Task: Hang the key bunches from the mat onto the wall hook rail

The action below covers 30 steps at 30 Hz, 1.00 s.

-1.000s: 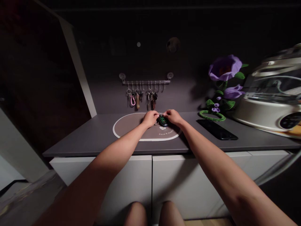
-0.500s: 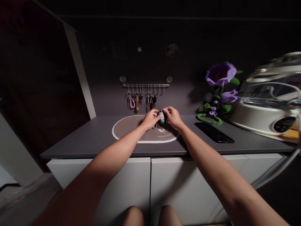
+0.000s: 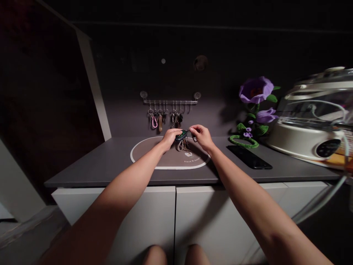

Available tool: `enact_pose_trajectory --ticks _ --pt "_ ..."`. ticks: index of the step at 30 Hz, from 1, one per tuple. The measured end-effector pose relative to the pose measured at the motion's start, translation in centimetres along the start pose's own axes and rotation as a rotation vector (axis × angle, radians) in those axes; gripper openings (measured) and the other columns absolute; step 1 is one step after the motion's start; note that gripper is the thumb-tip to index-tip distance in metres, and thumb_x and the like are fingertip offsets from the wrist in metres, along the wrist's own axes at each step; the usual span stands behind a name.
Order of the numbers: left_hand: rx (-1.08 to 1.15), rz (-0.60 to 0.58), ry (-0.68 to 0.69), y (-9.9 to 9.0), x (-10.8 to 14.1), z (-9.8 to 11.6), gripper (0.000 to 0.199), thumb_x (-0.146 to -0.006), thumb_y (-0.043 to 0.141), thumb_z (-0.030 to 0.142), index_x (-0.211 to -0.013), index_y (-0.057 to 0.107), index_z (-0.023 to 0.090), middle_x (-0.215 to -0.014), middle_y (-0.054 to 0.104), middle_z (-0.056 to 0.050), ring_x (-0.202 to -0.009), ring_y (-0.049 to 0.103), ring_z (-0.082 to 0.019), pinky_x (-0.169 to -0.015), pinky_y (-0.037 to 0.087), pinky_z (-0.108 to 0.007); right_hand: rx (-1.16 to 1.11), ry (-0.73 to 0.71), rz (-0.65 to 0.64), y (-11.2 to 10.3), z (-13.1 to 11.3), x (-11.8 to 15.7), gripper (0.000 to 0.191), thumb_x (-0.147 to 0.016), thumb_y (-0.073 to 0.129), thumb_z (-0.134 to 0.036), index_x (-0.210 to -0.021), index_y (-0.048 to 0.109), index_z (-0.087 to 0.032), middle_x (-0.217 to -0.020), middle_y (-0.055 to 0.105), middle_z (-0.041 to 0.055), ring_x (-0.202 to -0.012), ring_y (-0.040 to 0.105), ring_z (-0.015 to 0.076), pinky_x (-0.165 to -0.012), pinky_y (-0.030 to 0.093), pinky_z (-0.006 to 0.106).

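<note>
A dark key fob (image 3: pixel 181 137) with green markings is held in my left hand (image 3: pixel 170 139), above the oval mat. From it hangs a braided loop (image 3: pixel 180 146), with thin dangling pieces beside it that look like keys or cords. Close to the fob's right end, the fingertips of my right hand (image 3: pixel 202 135) pinch a small metal ring (image 3: pixel 189 130) joined to it. Another small dark piece shows under the right fingers. Behind the hands, several key sets (image 3: pixel 178 117) hang on hooks from a clear wall rail (image 3: pixel 171 102), a pink loop (image 3: pixel 154 122) among them.
The oval brown mat (image 3: pixel 143 154) with a white border lies on the grey counter (image 3: pixel 91 169). To the right are a black phone (image 3: pixel 248 156), purple artificial flowers (image 3: pixel 256 90) and a white appliance (image 3: pixel 298 140) with a clear cover. White cabinet doors (image 3: pixel 138 209) stand below.
The key fob has turned from upright to nearly flat, its green markings now showing. My left hand has shifted slightly left and the right fingers have drawn away from the fob, with the ring between.
</note>
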<state>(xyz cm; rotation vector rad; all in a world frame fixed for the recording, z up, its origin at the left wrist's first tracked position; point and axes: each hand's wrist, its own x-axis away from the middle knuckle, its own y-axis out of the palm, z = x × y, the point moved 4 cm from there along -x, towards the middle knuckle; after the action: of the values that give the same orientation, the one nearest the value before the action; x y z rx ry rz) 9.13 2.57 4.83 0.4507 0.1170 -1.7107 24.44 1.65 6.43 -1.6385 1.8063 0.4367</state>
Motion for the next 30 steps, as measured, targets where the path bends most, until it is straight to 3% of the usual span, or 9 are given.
enact_pose_trajectory --ticks 7,17,25,30 --pt "0.196 0.016 -0.203 -0.3 0.3 0.2 0.011 -0.065 0.051 0.012 -0.067 0.061 0.009 -0.059 0.058 -0.003 -0.046 0.047 -0.009 -0.043 0.037 -0.022 -0.170 0.094 -0.054 0.5 -0.1 0.2 0.032 -0.061 0.067 -0.041 -0.076 0.060 -0.013 -0.066 0.056 -0.0001 -0.056 0.044 0.0072 -0.053 0.038 0.022" --pt "0.447 -0.110 -0.267 0.0 0.3 0.6 0.016 -0.071 0.042 0.012 -0.058 0.053 0.010 -0.046 0.047 -0.003 -0.042 0.043 -0.010 -0.046 0.039 -0.023 -0.473 0.257 -0.211 1.7 0.2 0.8 0.033 -0.057 0.074 -0.034 -0.079 0.059 -0.015 -0.069 0.058 -0.0008 -0.058 0.051 0.0072 -0.063 0.045 0.026" --pt "0.495 -0.115 -0.258 -0.2 0.4 0.9 0.021 -0.071 0.039 0.012 -0.055 0.052 0.010 -0.046 0.048 -0.004 -0.043 0.044 -0.009 -0.047 0.038 -0.022 -0.468 0.306 -0.312 2.0 -0.7 1.5 0.027 -0.055 0.074 -0.022 -0.076 0.059 -0.015 -0.067 0.059 -0.0007 -0.058 0.053 0.0081 -0.058 0.044 0.024" --pt "0.510 -0.151 -0.262 -0.1 0.5 1.0 0.021 -0.071 0.039 0.013 -0.055 0.052 0.011 -0.046 0.047 -0.003 -0.042 0.043 -0.010 -0.047 0.039 -0.023 -0.356 0.254 -0.339 2.2 -0.6 1.5 0.029 -0.053 0.075 -0.026 -0.076 0.059 -0.016 -0.071 0.060 -0.0006 -0.060 0.052 0.0085 -0.059 0.042 0.024"
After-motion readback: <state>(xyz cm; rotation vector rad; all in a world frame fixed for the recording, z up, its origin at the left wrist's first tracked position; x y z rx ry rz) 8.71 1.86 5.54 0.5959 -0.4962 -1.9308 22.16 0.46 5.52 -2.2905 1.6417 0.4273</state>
